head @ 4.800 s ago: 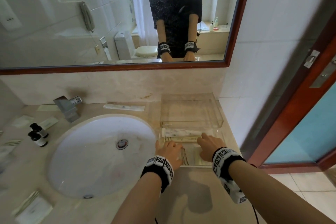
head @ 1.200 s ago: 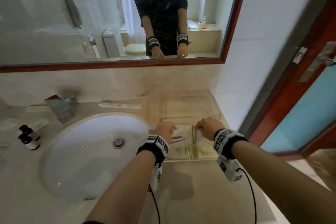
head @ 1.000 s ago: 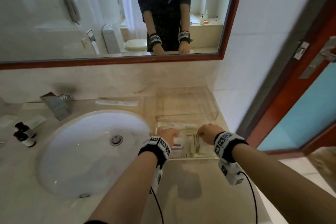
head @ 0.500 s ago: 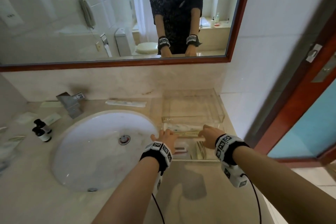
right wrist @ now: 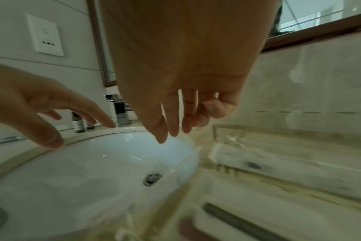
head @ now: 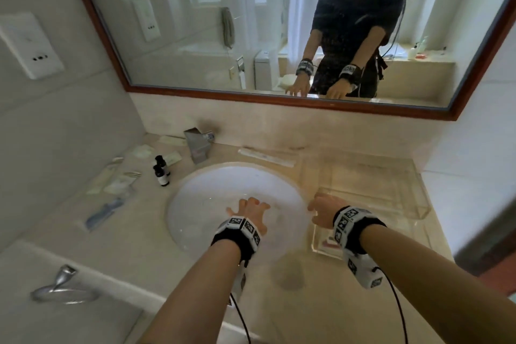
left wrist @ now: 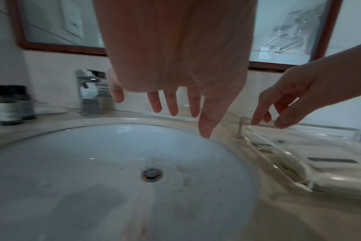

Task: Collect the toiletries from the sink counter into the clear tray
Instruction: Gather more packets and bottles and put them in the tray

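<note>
My left hand (head: 247,212) hovers over the white basin (head: 206,204), fingers spread and straight, holding nothing. My right hand (head: 317,211) hangs by the left rim of the clear tray (head: 413,205), fingers loose and empty. The tray holds several flat packets (left wrist: 332,160). Two small dark bottles (head: 161,172) stand on the counter left of the basin. Beside them lie pale sachets (head: 120,179) and a long bluish packet (head: 104,212). A long white packet (head: 267,157) lies behind the basin. In the wrist views the left hand (left wrist: 165,107) and the right hand (right wrist: 175,128) both show bare fingers.
A chrome faucet (head: 198,145) stands behind the basin. A wall-wide mirror (head: 251,22) hangs above the backsplash. A metal towel ring (head: 60,289) sticks out at the lower left, below the counter edge. A wall closes the left end of the counter.
Both hands have come out of the tray and moved left; the left one is now over the basin. The head view has swung left, showing the left counter.
</note>
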